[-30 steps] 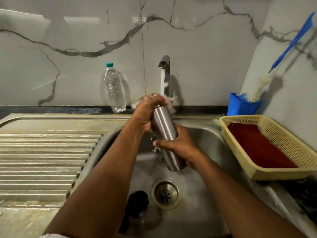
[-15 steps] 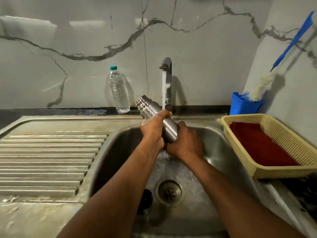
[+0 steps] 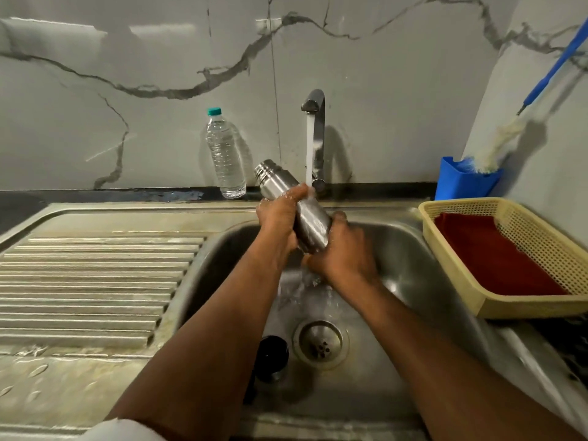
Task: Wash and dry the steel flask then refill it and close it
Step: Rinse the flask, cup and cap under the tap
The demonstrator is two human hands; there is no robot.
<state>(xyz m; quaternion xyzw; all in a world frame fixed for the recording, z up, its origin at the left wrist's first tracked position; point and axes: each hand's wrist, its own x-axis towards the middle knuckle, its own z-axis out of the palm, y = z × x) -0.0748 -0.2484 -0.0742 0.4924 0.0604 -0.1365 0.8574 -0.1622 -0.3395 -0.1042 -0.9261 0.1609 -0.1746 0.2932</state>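
Head camera looks down on my two hands over the stainless steel sink basin, where I hold the cylindrical brushed-steel flask tilted, its open threaded neck pointing up and to the left, its base down toward the right. My left hand is wrapped around the middle of the flask, fingers curled over its top side. My right hand grips the lower end, thumb up along the steel. The chrome tap behind is running, and its stream of water lands on my left fingers and the flask body, then spills into the basin below.

A round black cap lies on the sink floor just left of the round metal drain. A clear plastic water bottle with a teal cap stands upright against the marble wall, left of the tap. On my right, a cream perforated plastic basket holds a dark red cloth; behind it, a blue-handled bottle brush leans in a blue plastic holder.
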